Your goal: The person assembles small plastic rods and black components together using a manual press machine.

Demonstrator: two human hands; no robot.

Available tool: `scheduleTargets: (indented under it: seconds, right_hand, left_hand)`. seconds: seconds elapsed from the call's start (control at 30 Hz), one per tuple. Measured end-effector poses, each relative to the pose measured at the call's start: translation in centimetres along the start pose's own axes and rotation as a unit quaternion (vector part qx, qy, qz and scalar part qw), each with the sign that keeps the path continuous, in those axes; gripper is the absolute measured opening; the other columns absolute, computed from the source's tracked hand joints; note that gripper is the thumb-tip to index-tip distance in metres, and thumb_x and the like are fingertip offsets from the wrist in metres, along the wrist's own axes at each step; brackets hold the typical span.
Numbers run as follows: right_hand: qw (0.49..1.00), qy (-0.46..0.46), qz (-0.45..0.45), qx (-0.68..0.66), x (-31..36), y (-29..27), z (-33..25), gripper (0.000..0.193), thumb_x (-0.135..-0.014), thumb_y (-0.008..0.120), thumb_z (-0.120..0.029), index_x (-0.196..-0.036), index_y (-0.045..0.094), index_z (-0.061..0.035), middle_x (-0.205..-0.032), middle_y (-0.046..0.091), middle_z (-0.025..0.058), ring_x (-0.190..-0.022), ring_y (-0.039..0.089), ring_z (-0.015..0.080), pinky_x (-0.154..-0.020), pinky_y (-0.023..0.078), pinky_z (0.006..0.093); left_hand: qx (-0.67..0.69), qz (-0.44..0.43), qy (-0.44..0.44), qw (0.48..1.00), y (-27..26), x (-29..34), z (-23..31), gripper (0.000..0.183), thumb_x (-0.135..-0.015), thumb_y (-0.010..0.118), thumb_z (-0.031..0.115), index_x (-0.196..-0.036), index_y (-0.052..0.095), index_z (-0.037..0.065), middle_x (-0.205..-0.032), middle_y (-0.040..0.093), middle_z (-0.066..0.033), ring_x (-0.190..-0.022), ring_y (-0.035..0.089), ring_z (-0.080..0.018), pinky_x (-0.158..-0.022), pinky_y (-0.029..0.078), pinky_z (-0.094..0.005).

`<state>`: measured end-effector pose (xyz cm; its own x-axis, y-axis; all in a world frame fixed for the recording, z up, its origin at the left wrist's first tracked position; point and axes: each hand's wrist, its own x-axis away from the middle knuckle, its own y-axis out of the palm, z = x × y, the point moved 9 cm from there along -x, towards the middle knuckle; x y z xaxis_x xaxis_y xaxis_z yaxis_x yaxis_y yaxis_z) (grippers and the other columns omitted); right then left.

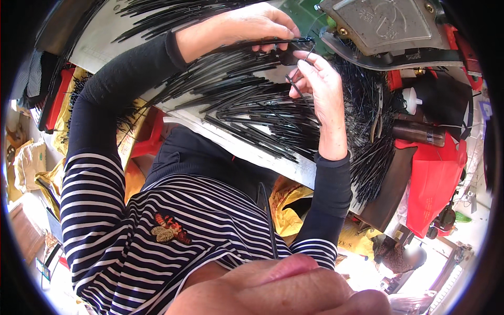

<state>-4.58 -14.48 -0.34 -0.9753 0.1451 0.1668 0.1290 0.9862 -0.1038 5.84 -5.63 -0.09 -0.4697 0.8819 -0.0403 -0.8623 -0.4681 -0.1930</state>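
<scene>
My left hand (262, 26) is closed around thin black strips (265, 41) that lie lengthwise under its fingers, their ends meeting at a small dark joint near the machine. Just to the right, my right hand (321, 81) pinches another slender black strip (296, 88), which runs down past the palm toward the wrist. The fingertips of both hands are close together but apart. Beneath them, many loose black strips (262, 113) lie in a fanned pile on the pale worktable (231, 131). What exactly the strips are cannot be made out.
A grey metal machine housing (380, 23) stands at the far right, beside a green surface (294, 10). More black strips (367, 157) are heaped below it. A dark bottle (418, 132) and a red bag (433, 178) are on the right. A red stool (149, 134) is left of my lap.
</scene>
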Motion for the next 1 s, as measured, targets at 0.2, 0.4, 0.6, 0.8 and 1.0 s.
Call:
scheduleTargets:
  seconds: [0.2,0.4,0.6,0.8,1.0]
  right_hand:
    - [1.0,-0.017,0.003,0.002,-0.3,0.0,-0.6,0.029,-0.091,0.051,-0.015,-0.113,0.052,0.0039,-0.077,0.061,0.0092,-0.054,0.06,0.0119,-0.049,0.049,0.0207]
    - [1.0,-0.007,0.01,0.012,-0.6,-0.1,-0.5,0.03,-0.091,0.05,-0.015,-0.114,0.052,0.0046,-0.077,0.061,0.0096,-0.054,0.059,0.0121,-0.049,0.049,0.0212]
    - [1.0,-0.005,0.014,0.019,-0.5,-0.2,-0.5,0.03,-0.091,0.05,-0.014,-0.114,0.052,0.0049,-0.077,0.061,0.0099,-0.054,0.059,0.0124,-0.049,0.049,0.0215]
    - [1.0,-0.004,0.008,0.007,-0.6,-0.1,-0.2,0.03,-0.091,0.05,-0.014,-0.114,0.052,0.005,-0.077,0.061,0.0099,-0.053,0.059,0.0127,-0.049,0.049,0.0214]
    - [1.0,-0.004,0.013,0.003,-0.4,-0.1,-0.1,0.03,-0.091,0.05,-0.016,-0.114,0.052,0.0042,-0.077,0.061,0.01,-0.053,0.059,0.0124,-0.048,0.049,0.0212]
  left_hand:
    - [-0.02,0.031,0.018,0.999,-0.4,-0.4,-0.2,0.033,-0.091,0.054,0.026,-0.112,0.06,0.002,-0.074,0.061,-0.0047,-0.05,0.051,-0.0037,-0.04,0.039,-0.0155]
    - [-0.028,0.05,0.037,0.998,-0.4,-0.3,0.4,0.034,-0.091,0.054,0.027,-0.11,0.061,0.0,-0.071,0.059,-0.0046,-0.047,0.049,-0.0039,-0.038,0.037,-0.0161]
    - [0.005,0.023,-0.028,0.999,-0.4,0.1,1.8,0.022,-0.087,0.053,0.014,-0.097,0.063,-0.003,-0.069,0.06,-0.0039,-0.048,0.051,-0.0078,-0.042,0.041,-0.0211]
    - [0.008,0.028,-0.032,0.999,-0.5,0.3,2.1,0.022,-0.088,0.053,0.015,-0.097,0.063,-0.003,-0.069,0.06,-0.0034,-0.048,0.05,-0.0065,-0.041,0.04,-0.0198]
    - [-0.026,-0.015,-0.042,0.999,-0.1,0.3,2.4,0.024,-0.09,0.051,0.018,-0.091,0.064,-0.002,-0.061,0.058,-0.0023,-0.043,0.049,-0.0074,-0.04,0.039,-0.021]
